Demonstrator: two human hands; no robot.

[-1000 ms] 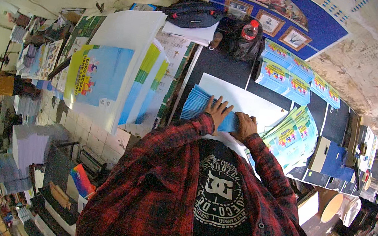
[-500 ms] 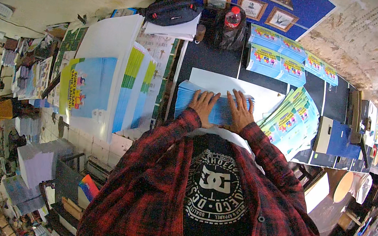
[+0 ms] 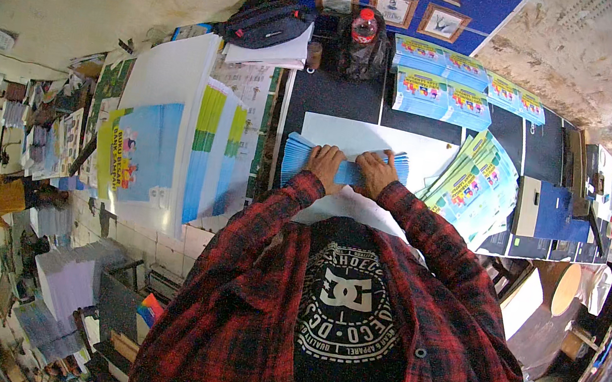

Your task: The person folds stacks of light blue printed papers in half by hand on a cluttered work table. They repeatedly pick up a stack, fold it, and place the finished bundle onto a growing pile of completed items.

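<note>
In front of me lies a stack of blue paper sheets [image 3: 298, 160] with its edges fanned into fine steps. My left hand [image 3: 324, 168] is closed on the stack left of its middle. Close beside it, my right hand [image 3: 377, 172] grips the stack's right part, fingers curled over it. Both ends of the stack flare out past my hands. Under it a large white sheet [image 3: 378, 134] covers part of the black tabletop. Right of my right hand, a spread pile of green and blue printed booklet covers [image 3: 472, 188] overlaps the white sheet.
Neat stacks of blue booklets [image 3: 443, 97] stand at the back right. Behind the white sheet are a red-capped bottle [image 3: 364, 27] in a black plastic bag and a black waist bag [image 3: 271, 24]. Printed sheets [image 3: 145, 147] lie left. A person in yellow [image 3: 4, 200] is far left.
My hands have gone from lying flat with spread fingers on the stack to gripping it with curled fingers. The stack now bends, its ends flaring. The view has shifted slightly.
</note>
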